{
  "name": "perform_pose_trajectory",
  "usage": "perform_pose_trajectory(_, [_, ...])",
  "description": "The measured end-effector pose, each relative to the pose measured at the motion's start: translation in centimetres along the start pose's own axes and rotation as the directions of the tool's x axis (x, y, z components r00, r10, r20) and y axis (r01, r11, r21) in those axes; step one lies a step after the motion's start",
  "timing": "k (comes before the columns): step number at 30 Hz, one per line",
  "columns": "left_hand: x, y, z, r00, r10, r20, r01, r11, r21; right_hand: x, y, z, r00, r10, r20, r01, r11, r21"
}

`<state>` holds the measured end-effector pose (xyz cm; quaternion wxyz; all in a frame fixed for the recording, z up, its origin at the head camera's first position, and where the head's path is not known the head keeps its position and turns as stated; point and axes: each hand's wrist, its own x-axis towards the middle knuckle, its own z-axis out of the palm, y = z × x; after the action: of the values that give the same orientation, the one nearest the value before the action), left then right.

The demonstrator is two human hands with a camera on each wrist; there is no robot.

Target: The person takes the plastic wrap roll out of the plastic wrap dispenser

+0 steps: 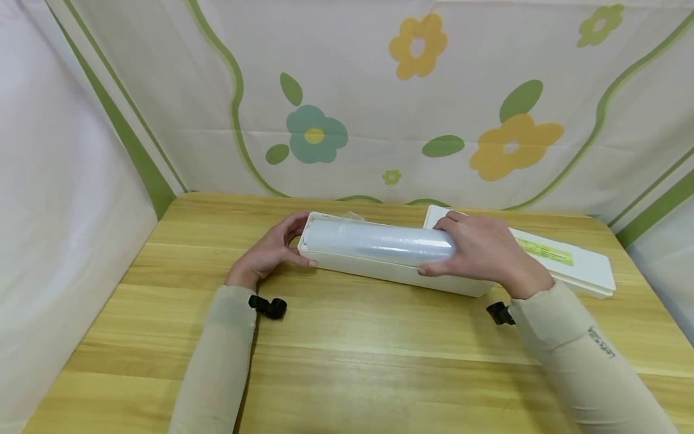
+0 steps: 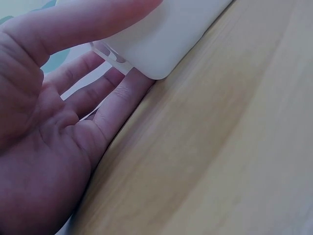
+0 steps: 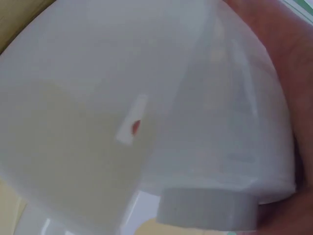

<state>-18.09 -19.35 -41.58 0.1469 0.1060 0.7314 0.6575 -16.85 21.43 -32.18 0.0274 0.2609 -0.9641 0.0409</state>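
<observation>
A long white box lies slantwise near the middle of the table, its top off. Inside it sits a shiny roll of cling film, its right end tilted up out of the box. My left hand holds the box's left end, thumb along the front wall and fingers round the back. In the left wrist view, the fingers go round the box corner. Over the roll's right end, my right hand grips the film. The right wrist view shows the roll close up, with its grey-white core sticking out.
Behind and right of the box lies a white lid with a yellow-green label. All this rests on a wooden table. A flowered curtain hangs along the back edge, and white cloth at the left side.
</observation>
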Motion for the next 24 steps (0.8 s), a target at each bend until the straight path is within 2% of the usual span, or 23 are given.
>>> perform_pose_trajectory(6, [0.0,0.1,0.0,1.0,0.006,0.001,-0.006,1.0,-0.008,0.0,-0.1,-0.2,0.999,-0.031,0.032,0.03,0.999,0.035])
perform_pose_trajectory(12, [0.1,-0.1,0.1,1.0,0.007,0.008,-0.007,1.0,-0.012,-0.3,-0.1,-0.2,0.994,-0.102,0.047,0.101,0.995,0.014])
perform_pose_trajectory(24, [0.1,-0.2,0.0,1.0,0.004,0.004,-0.004,1.0,0.0,-0.3,-0.2,1.0,0.988,-0.132,-0.076,0.128,0.99,-0.057])
